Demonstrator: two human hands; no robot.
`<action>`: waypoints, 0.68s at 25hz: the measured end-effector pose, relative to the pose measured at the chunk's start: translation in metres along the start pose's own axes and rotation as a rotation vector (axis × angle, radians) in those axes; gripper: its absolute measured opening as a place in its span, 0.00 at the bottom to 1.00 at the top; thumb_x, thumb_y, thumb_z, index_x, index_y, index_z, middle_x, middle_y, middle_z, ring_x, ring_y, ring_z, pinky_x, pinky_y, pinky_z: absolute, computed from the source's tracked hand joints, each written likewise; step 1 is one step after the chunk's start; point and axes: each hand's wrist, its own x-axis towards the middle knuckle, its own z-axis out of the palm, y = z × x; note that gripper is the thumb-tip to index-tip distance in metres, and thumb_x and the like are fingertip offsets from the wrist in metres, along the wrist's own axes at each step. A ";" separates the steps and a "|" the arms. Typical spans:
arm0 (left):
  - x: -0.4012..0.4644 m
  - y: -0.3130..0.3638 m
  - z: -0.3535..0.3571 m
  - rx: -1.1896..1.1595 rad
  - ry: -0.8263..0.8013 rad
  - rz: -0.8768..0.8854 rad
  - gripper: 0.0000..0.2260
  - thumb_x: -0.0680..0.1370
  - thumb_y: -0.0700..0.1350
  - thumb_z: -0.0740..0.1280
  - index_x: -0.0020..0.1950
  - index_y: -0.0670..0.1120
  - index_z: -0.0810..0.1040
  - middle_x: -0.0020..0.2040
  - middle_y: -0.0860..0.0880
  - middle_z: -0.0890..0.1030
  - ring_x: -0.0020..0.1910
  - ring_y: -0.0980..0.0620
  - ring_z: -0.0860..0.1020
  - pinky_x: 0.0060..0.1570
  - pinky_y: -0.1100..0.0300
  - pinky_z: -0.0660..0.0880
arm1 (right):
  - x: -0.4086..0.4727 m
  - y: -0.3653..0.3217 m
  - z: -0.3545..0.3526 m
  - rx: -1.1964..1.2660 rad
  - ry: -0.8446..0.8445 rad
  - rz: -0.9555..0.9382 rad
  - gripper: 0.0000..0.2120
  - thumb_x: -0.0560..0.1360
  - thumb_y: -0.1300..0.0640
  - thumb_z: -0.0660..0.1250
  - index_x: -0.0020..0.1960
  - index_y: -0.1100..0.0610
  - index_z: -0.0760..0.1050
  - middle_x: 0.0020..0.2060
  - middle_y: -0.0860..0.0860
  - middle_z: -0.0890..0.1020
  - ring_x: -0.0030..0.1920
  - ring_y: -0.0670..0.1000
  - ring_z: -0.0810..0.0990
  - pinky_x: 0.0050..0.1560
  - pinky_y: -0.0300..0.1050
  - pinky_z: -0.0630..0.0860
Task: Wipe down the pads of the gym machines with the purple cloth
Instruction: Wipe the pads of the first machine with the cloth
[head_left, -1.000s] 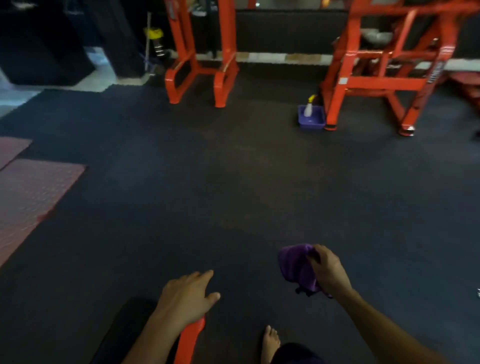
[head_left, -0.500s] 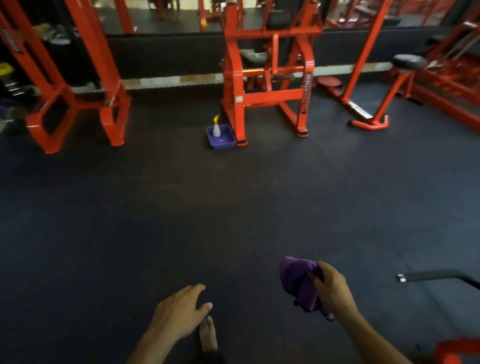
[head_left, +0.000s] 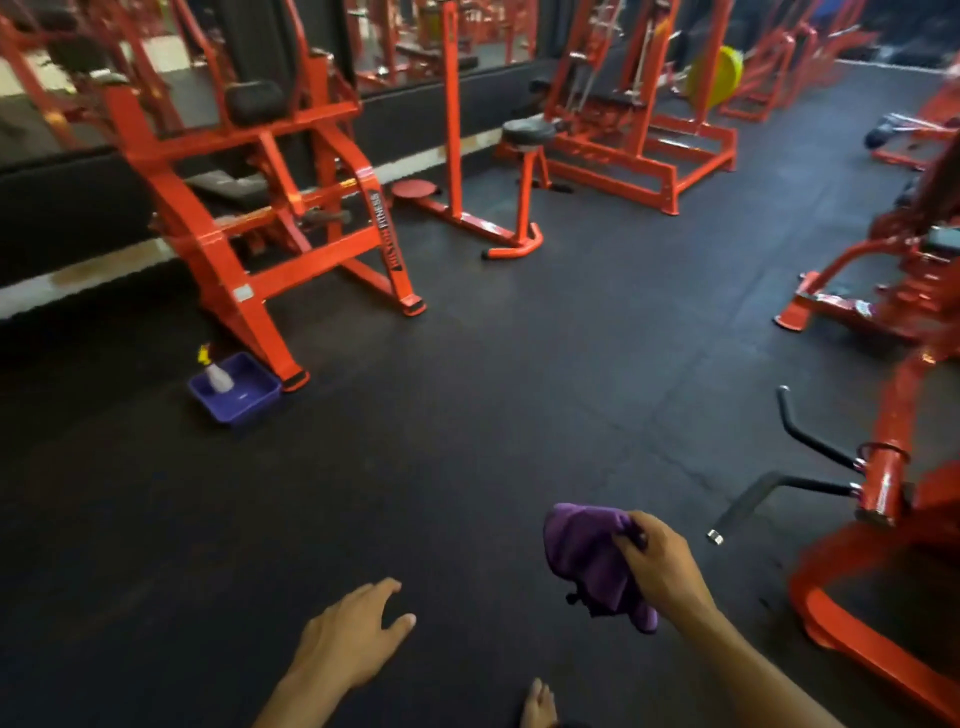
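Purple cloth (head_left: 592, 561) hangs bunched from the person's right hand (head_left: 662, 564), whose fingers (head_left: 631, 535) are curled round its top edge and pinch it, so that the rest droops below the knuckles. The left hand (head_left: 353, 639) is held out low beside it, palm down, fingers relaxed and slightly spread, holding nothing and touching nothing. A bare foot (head_left: 537, 704) shows on the dark rubber floor (head_left: 467, 415) between the two arms. Well ahead on the left stands an orange gym machine (head_left: 270, 208) with a black pad (head_left: 254, 98) high on its frame, and just beside its front foot sits a blue tub (head_left: 249, 397) with a spray bottle (head_left: 215, 371) standing in it. Farther back is a small round seat pad (head_left: 527, 130) on an orange post. To the right, near the cloth hand, another orange machine (head_left: 893, 493) pokes out black handles (head_left: 769, 493); its pads, if there are any, are blurred beyond telling.
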 end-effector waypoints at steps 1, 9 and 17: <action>0.025 0.009 -0.014 0.009 0.016 0.033 0.25 0.82 0.66 0.59 0.78 0.61 0.64 0.75 0.58 0.71 0.71 0.53 0.74 0.63 0.51 0.72 | 0.014 0.002 -0.001 0.007 0.012 0.009 0.07 0.79 0.59 0.67 0.50 0.48 0.78 0.43 0.43 0.82 0.45 0.43 0.81 0.44 0.44 0.74; 0.240 0.115 -0.121 0.079 0.009 0.147 0.25 0.81 0.67 0.60 0.77 0.62 0.64 0.75 0.60 0.71 0.70 0.53 0.74 0.64 0.48 0.74 | 0.205 -0.014 -0.025 0.250 0.158 0.099 0.08 0.82 0.59 0.63 0.48 0.49 0.78 0.42 0.48 0.82 0.43 0.48 0.79 0.40 0.44 0.72; 0.410 0.193 -0.232 0.053 0.117 0.184 0.25 0.82 0.65 0.61 0.78 0.61 0.65 0.73 0.58 0.72 0.69 0.53 0.75 0.61 0.49 0.75 | 0.419 -0.051 -0.048 0.307 0.162 0.094 0.09 0.83 0.61 0.61 0.48 0.50 0.76 0.42 0.49 0.81 0.40 0.46 0.77 0.39 0.41 0.71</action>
